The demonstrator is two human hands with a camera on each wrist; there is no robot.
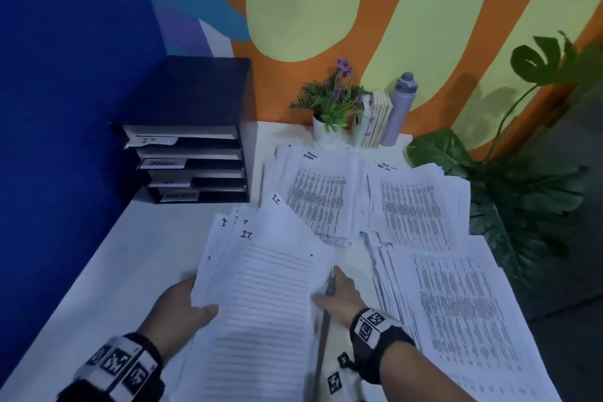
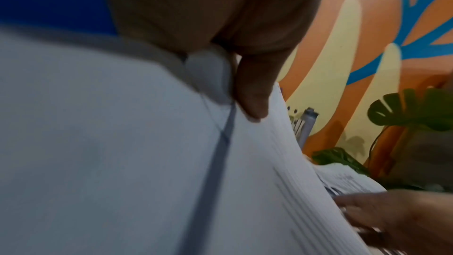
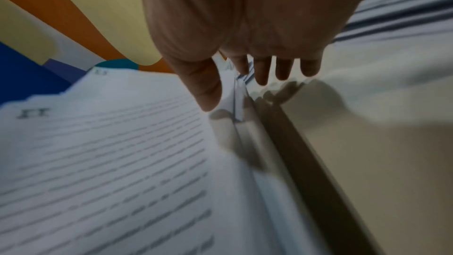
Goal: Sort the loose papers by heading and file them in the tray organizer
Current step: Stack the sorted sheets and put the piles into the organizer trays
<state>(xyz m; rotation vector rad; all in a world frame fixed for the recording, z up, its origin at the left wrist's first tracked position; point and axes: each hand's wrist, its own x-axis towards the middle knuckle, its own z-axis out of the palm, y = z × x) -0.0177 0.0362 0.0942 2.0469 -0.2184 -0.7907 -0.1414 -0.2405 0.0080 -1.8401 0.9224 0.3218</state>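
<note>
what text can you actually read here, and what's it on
"I.T." on the fanned sheets in front
"I T" on the top label of the organizer
"ADMIN" heading the far middle pile
Too blurred to read: the lower labels, the far right pile heading, all body print

Left hand (image 1: pixel 182 307) pinches the fanned I.T. stack (image 1: pixel 267 287); right hand (image 1: pixel 342 294) touches its right edge.

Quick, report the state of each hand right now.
Left hand: holds the I.T. paper stack, thumb on top.
Right hand: open, fingers straight at the stack's right edge.
</note>
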